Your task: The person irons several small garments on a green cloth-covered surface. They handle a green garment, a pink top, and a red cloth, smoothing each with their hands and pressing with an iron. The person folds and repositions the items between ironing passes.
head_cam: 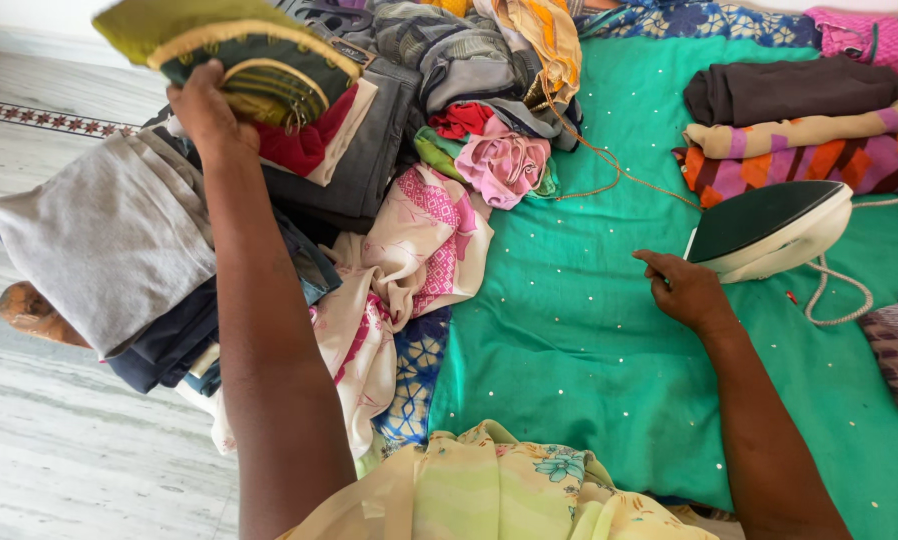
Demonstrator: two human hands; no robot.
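Your left hand [204,110] grips a folded green garment [239,55], raised over the clothes pile [369,170]. Your right hand [684,290], loosely curled and empty, pins the green cloth [589,330] flat beside the tilted iron [769,228].

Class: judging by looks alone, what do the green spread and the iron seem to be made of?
Green spread: seemingly thin woven fabric, matte, dotted with small shiny sequin-like specks; it creases softly. Iron: apparently cream plastic body, glossy, with a dark smooth soleplate, probably coated metal.
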